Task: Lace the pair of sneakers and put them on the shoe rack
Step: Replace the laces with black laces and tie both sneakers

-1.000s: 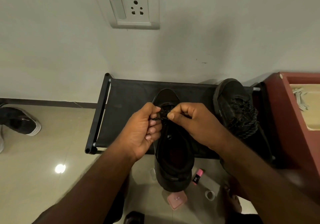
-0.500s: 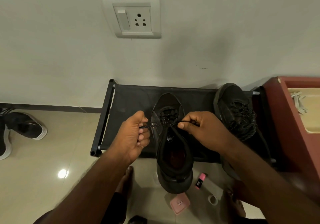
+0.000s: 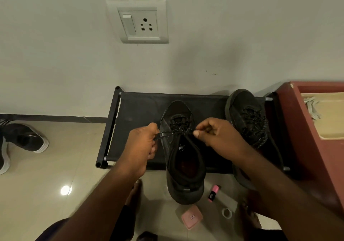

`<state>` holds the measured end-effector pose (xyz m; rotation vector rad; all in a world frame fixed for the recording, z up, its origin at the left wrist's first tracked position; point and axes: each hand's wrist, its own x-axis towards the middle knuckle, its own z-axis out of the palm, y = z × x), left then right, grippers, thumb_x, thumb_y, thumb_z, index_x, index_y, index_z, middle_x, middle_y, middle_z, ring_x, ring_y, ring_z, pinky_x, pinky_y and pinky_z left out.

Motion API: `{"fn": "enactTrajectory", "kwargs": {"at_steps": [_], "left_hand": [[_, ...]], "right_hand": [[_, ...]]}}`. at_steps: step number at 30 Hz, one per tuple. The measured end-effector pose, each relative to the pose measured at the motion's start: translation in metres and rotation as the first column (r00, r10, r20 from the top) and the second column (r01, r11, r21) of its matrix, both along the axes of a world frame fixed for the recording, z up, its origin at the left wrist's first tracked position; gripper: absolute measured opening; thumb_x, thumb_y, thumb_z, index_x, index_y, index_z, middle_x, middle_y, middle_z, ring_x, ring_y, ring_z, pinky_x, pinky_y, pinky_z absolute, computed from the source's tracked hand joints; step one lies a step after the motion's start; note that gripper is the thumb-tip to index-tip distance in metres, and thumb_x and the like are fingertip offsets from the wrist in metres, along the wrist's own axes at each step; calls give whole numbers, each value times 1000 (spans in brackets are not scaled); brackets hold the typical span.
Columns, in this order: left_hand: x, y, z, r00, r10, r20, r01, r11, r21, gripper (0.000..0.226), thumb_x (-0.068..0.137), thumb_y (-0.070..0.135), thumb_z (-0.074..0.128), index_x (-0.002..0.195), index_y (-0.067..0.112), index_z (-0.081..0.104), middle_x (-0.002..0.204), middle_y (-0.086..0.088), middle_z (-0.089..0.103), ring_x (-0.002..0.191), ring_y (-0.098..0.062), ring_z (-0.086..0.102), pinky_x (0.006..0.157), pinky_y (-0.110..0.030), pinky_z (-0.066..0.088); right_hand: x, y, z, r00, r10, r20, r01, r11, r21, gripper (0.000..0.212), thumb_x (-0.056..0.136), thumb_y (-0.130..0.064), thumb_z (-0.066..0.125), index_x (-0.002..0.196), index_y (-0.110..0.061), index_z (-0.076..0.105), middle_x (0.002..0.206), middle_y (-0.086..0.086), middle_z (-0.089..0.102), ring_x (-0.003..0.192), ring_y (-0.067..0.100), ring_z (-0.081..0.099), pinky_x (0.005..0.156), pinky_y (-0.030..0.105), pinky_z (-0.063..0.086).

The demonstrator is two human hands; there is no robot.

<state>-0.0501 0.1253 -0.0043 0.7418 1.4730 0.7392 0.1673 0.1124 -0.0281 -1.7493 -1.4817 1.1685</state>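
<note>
A black sneaker (image 3: 184, 166) lies toe toward the wall on the black shoe rack (image 3: 137, 110), its heel hanging over the rack's front edge. Its speckled black lace (image 3: 178, 130) is stretched sideways across the upper eyelets. My left hand (image 3: 143, 147) grips the lace's left end beside the shoe. My right hand (image 3: 216, 138) pinches the right end between thumb and forefinger. A second black sneaker (image 3: 247, 121), laced, sits on the rack at the right, partly hidden by my right forearm.
A red cabinet (image 3: 316, 147) stands right of the rack, with white laces (image 3: 312, 106) on it. Black-and-white shoes (image 3: 24, 140) lie on the floor at left. A pink marker (image 3: 213, 193), pink box (image 3: 191, 217) and small ring (image 3: 227, 212) lie below the sneaker. My bare feet are nearby.
My hands have moved apart from over the shoe's tongue, drawing the lace ends out sideways and taut. The camera has tilted a little, showing more wall.
</note>
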Motion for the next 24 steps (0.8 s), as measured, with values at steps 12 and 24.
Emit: {"fn": "enactTrajectory", "kwargs": {"at_steps": [12, 24], "left_hand": [[44, -2, 10, 628, -462, -626, 678, 720, 148, 18, 96, 34, 61, 103, 21, 71, 100, 3, 70, 85, -4, 63, 67, -12, 43], [35, -65, 26, 550, -387, -740, 743, 631, 222, 19, 93, 33, 65, 91, 17, 76, 153, -13, 39, 143, -25, 33, 113, -40, 36]], "right_hand": [[-11, -17, 12, 981, 175, 88, -182, 980, 76, 51, 100, -11, 54, 148, -24, 45, 147, -12, 38, 139, 3, 32, 117, 25, 26], [0, -67, 53, 914, 327, 241, -340, 940, 17, 24, 94, -20, 60, 116, -18, 71, 104, -1, 73, 92, 11, 67, 83, 29, 55]]}}
